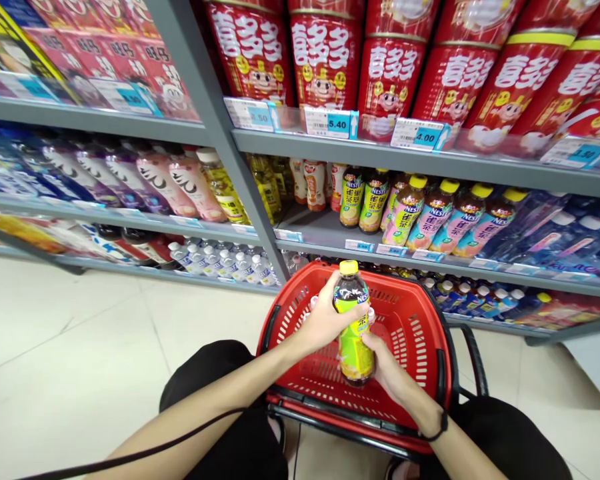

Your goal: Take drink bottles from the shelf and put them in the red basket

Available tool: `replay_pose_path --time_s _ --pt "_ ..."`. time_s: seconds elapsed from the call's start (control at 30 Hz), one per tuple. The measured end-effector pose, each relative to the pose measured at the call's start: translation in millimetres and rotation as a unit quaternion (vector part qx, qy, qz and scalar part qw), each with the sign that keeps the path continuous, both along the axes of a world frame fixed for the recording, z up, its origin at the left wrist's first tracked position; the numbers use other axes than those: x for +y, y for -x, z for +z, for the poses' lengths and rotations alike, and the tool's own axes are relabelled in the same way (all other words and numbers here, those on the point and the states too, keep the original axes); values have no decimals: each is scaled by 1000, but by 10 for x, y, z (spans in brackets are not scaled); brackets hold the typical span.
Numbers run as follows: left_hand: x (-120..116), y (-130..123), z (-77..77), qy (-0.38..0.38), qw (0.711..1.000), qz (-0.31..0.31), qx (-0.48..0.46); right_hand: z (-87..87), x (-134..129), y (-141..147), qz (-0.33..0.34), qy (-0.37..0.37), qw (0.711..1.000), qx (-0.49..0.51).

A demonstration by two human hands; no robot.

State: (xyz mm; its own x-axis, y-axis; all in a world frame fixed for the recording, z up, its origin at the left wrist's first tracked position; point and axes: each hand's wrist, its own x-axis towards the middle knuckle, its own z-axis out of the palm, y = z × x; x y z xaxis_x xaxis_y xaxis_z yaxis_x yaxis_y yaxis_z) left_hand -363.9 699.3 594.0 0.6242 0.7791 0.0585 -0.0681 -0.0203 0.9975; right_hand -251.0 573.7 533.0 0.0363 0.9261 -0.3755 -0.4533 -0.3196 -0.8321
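Grasping one bottle point(351, 350) with both hands, holding it over the middle of the basket point(430, 307), between its far and near edges, pointing the yellow cap toward the far edge. Wrapping the left hand point(325, 317) around the upper half; bracing the lower right side with the right hand point(385, 363). Not being able to tell, from this angle, about any contact between the bottle's base and the basket.

Probably best sharing the weight evenly between both grips, pressing lightly on likely thin plastic, and not letting the lower grip slip off the curved side. Also probably worth minding the basket's raised edges and the pale-topped items point(371, 315) inside, lying partly hidden behind the bottle and hands.

Showing dark liquid at the bottle's neck and base, above and below a green-and-yellow label. Seeing, beyond the basket's far edge, a shelf point(315, 233) carrying more yellow-capped bottles point(430, 213) along its front edge. Seeing, one level up, red cans point(325, 60) standing behind price tags point(331, 123). Finding, left of the grey post point(220, 120), white-capped bottles point(225, 260) lining the bottom level's front edge.
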Motion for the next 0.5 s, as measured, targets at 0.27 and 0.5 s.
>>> replay_pose_path --time_s 0.27,0.5 --pt "-2 -6 -17 5 1000 0 -8 14 -3 6 -5 8 1000 25" --pt "-2 -5 -26 17 1000 -9 -12 42 0 20 -9 21 999 47"
